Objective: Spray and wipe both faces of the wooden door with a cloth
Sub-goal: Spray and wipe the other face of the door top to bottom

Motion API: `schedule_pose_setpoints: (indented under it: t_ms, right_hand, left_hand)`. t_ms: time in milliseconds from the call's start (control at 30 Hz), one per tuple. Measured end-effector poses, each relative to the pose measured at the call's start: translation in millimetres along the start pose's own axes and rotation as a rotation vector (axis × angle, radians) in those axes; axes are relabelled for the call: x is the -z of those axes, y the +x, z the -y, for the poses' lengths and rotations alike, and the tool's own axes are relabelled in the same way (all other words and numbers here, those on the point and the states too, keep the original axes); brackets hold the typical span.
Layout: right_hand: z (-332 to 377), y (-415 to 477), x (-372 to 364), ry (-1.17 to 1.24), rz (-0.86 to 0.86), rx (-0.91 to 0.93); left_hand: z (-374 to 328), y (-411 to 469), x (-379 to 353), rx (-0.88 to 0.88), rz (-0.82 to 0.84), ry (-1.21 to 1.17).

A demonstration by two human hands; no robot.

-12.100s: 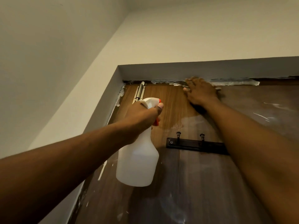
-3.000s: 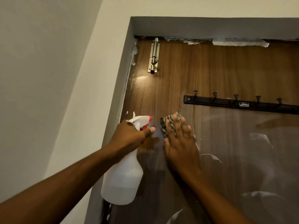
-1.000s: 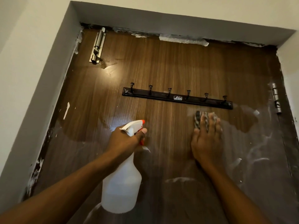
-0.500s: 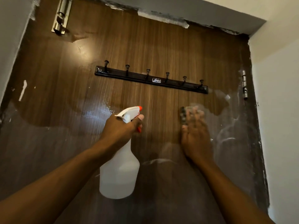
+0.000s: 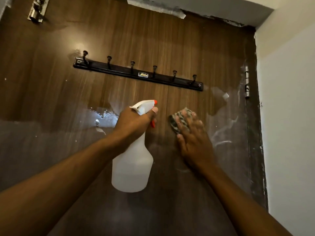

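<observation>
The brown wood-grain door (image 5: 153, 40) fills most of the frame, shut in its frame, with a white wall (image 5: 289, 116) down the right edge. In the centre, the left hand (image 5: 133, 126) is wrapped around the neck of a white translucent plastic spray bottle (image 5: 133, 164) with a red nozzle tip and trigger. The bottle is upright in front of the door. Just right of it, the right hand (image 5: 194, 142) lies flat with its fingers extended, pressing a bunched grey-and-white striped cloth (image 5: 177, 120) against the door face; the fingertips are blurred. A long black rail with six hooks (image 5: 138, 74) runs across the door above both hands. A wet, glistening patch (image 5: 102, 116) sits left of the bottle. A metal slide bolt (image 5: 36, 11) is at the upper left and a metal hinge (image 5: 246, 84) at the right edge.
</observation>
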State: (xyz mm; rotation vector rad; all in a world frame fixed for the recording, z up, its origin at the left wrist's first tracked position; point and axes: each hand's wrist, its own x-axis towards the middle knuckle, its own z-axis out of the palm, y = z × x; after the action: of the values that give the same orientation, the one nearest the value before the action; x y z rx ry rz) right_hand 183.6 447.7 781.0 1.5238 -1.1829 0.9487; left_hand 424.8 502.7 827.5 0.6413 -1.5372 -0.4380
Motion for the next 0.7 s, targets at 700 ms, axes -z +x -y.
schedule_pose_setpoints:
  t_ms: [700]
  right_hand:
    - [-167.2, 74.5, 45.9, -0.134, -0.091, -0.358]
  left_hand:
    - [-11.0, -22.4, -112.0, -0.023, -0.011, 0.009]
